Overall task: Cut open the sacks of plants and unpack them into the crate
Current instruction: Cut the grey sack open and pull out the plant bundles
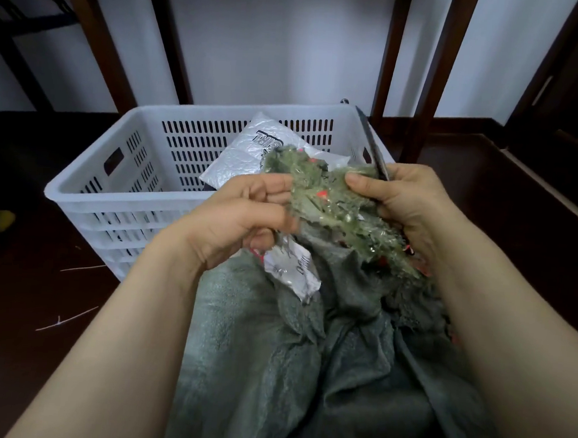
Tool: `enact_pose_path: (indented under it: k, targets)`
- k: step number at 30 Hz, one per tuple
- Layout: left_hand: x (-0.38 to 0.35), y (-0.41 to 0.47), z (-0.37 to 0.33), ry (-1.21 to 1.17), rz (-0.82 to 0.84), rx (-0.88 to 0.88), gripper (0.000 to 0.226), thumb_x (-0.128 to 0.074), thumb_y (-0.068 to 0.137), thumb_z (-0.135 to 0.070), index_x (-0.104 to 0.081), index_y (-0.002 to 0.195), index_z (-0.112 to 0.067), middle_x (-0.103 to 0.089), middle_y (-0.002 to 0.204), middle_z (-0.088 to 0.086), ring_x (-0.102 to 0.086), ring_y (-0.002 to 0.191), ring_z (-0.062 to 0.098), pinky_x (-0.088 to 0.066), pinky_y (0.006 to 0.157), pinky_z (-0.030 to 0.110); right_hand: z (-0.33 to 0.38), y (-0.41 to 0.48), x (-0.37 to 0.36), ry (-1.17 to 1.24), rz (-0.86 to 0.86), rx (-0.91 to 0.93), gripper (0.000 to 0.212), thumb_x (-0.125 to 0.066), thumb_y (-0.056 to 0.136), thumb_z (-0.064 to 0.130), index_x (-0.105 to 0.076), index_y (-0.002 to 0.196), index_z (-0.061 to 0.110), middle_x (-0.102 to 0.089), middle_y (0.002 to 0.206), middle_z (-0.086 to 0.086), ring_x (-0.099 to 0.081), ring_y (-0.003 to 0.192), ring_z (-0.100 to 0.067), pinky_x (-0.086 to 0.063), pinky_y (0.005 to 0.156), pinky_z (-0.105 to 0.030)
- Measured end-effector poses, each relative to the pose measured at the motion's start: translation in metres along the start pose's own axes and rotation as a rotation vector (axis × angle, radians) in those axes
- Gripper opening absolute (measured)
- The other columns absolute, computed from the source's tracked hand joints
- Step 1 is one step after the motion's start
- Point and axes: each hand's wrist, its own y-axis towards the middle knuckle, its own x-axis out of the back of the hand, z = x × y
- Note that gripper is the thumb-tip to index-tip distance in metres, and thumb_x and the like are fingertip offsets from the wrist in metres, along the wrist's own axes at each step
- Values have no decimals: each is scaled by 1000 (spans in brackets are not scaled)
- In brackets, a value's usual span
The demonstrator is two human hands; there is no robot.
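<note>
Entry, centre of frame: bundle of green spiky plant sprigs (336, 208), red-flecked and sheathed in glossy, crinkled clear plastic, held above the sack and in front of the crate. Its long axis runs upper left to lower right.

- Your left grip (247, 212) curls on its left edge, which is blurred.
- Your right grip (395, 195) pinches its right side and also holds a slim dark blade (371, 142) that points to the upper centre. The handle is hidden.
- Rumpled grey-green woven sack (270, 371), lower centre, cut off by the bottom edge.
- White slotted plastic crate (119, 186), upper left of centre, holding a crinkled white plastic bag (237, 157) with black lettering, partly hidden.
</note>
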Motion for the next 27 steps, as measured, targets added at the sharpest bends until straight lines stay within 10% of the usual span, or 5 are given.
enact_pose_path:
  k: [3,13,20,23,27]
  targets:
    - [-3,0,0,61,-89,66,75,-76,52,4,-55,122,-5,-64,110,5,-54,61,6,-31,36,13,-4,1,2,11,-52,19,15,-81,70,8,-73,83,5,-70,91,-27,-61,78,-33,-54,83,-51]
    - [3,1,7,202,-196,-14,33,-69,71,12,-65,102,0,-72,87,8,-68,62,6,-46,46,10,17,-2,26,-278,-179,151,27,-79,74,10,-68,96,0,-59,67,2,-52,43,4,-38,42,-7]
    - [-16,8,6,130,-238,-119,49,-56,76,25,-59,117,-1,-72,80,3,-62,49,1,-40,39,8,20,-23,-5,-507,290,-59,40,-83,62,38,-68,88,11,-64,51,11,-56,48,-5,-44,49,-21]
    - [-17,5,2,143,-239,-134,49,-52,78,25,-56,119,-1,-68,87,11,-57,42,-1,-38,37,8,7,-18,-11,-339,240,-55,36,-85,65,19,-70,91,1,-70,69,-2,-64,62,-14,-56,67,-30]
    - [-12,7,1,280,-314,-106,49,-59,80,15,-55,124,-6,-69,88,8,-56,43,0,-41,38,12,-1,-15,-16,-205,136,-9,18,-82,70,11,-64,74,10,-60,45,7,-55,38,-2,-43,39,-14]
